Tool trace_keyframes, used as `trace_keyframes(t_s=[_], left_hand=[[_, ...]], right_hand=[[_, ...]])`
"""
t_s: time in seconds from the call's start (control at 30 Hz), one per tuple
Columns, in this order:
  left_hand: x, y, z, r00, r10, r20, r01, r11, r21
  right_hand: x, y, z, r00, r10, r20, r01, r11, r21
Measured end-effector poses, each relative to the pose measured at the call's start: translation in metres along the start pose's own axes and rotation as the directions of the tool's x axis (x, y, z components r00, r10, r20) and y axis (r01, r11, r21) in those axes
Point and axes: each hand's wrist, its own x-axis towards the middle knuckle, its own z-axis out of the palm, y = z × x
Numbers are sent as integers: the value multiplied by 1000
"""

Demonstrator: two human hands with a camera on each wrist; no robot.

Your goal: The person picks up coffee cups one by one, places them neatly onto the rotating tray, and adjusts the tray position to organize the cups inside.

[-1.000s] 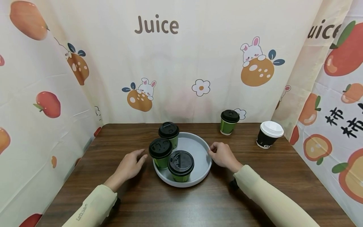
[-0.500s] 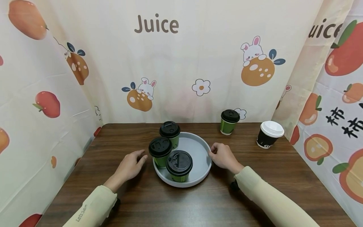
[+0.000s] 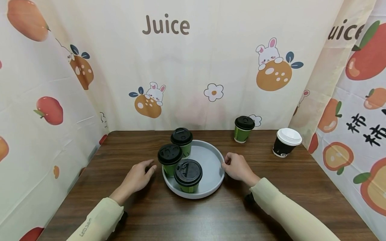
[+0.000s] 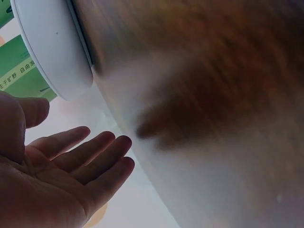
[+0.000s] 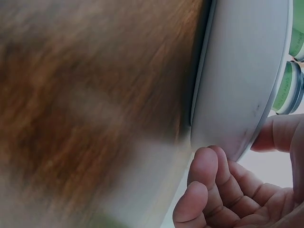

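A round grey tray stands on the wooden table, with three green paper cups under black lids on its left half: a front cup, a left cup and a back cup. My right hand pinches the tray's right rim. In the right wrist view, the thumb of that hand lies over the edge and the curled fingers are against the outer wall. Left of the tray, my left hand is held apart from it, fingers loosely extended, as the left wrist view shows the hand.
Behind the tray to the right stands another green cup with a black lid. Farther right is a black cup with a white lid. A printed curtain hangs along the back edge of the table and both sides.
The tray has turned a little clockwise as seen from above: the front cup shifted left, the left cup backward, the back cup right. My right hand moved slightly with the rim; the left stayed.
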Motion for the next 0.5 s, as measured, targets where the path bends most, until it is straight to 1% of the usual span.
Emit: trace_keyframes(t_s=[0.27,0.5], left_hand=[[-1,1,-2,1000,-8,6,8,1000,-10],[-2,0,-2,1000,7,0,-7,1000,-6]], right_hand=[[-5,-1,0,1000,-11,-1,11,1000,-2],[-9,-1,0,1000,-25,-5,25,999,-33]])
